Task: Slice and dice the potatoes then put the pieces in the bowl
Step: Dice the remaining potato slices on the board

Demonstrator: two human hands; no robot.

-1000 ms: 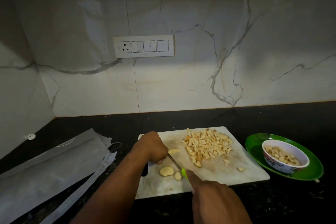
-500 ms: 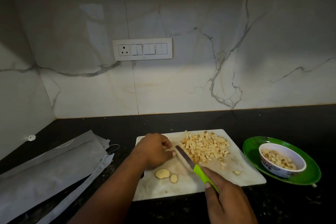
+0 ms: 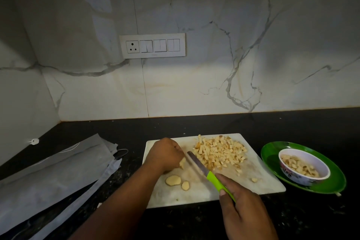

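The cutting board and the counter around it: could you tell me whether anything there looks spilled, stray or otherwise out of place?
Little stands out. One diced piece lies apart from the main pile of diced potato, near the right edge of the cutting board. A tiny pale speck sits on the dark counter just behind the board. The bowl sits upright on its green plate.

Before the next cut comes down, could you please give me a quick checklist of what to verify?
1. Right hand grips knife handle: ok.
2. Left hand holds potato piece steady: ok.
3. Left fingertips clear of blade: cannot tell, they are curled under.
4. Diced pile out of the blade's path: ok.
5. Two slices waiting on cutting board: ok.
6. Bowl has room: ok.
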